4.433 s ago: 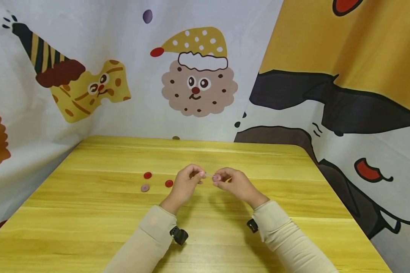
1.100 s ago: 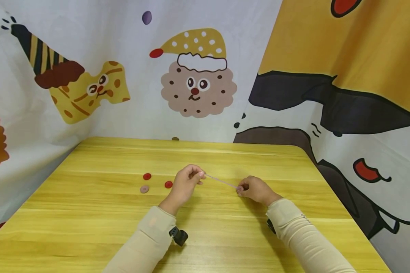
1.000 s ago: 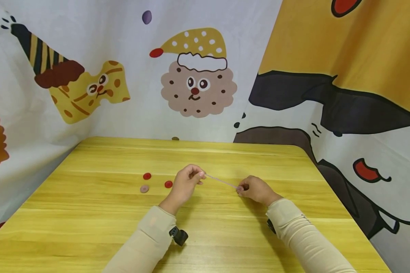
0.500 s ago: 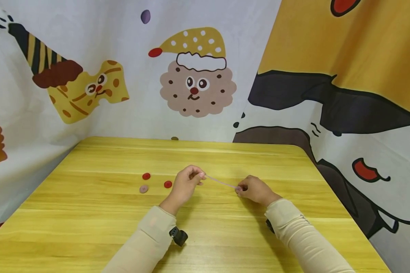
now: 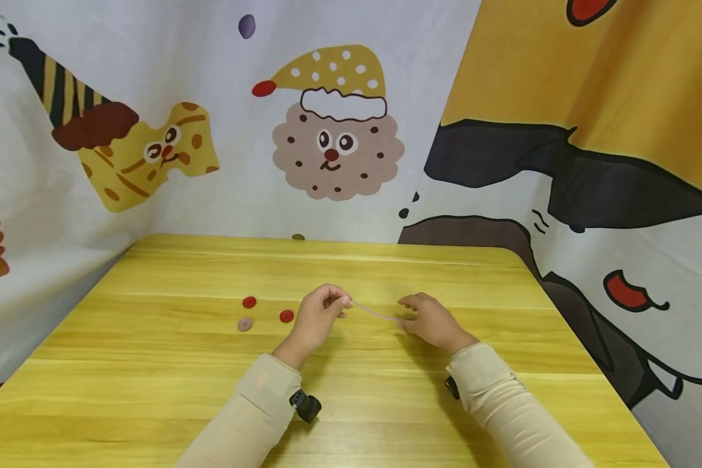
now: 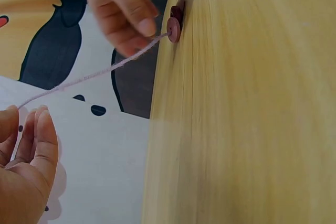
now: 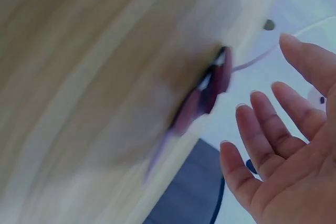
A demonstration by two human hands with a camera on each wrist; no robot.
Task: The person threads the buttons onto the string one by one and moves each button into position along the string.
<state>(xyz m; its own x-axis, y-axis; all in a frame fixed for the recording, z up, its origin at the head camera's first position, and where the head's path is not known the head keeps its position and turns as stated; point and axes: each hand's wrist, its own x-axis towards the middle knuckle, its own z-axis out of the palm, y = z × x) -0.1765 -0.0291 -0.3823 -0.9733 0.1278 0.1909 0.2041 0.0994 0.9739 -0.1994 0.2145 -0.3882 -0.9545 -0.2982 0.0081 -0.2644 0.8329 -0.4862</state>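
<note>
My left hand [image 5: 318, 315] pinches one end of a pale pink string [image 6: 97, 75] between thumb and fingertips, above the table. From there the string slopes down to several buttons threaded on it, a pink button [image 6: 174, 30] and a dark red button [image 6: 176, 12] among them. These sit at the tabletop by my right hand, which hides them in the head view; the string's other end trails past them. My right hand [image 5: 435, 322] is just above the threaded buttons, its fingers spread and relaxed, holding nothing, as the right wrist view [image 7: 294, 145] shows.
Left of my left hand, a red button [image 5: 249, 302], another red button [image 5: 286, 316] and a loose pink button [image 5: 245, 324] lie flat on the wooden table [image 5: 169, 390]. A printed cloth [image 5: 228, 214] hangs behind the table's far edge.
Earlier, my right hand drew a pink button rightward and down along the string, away from my left hand. Its fingers have now spread and let go of the button, while the left hand keeps its pinch.
</note>
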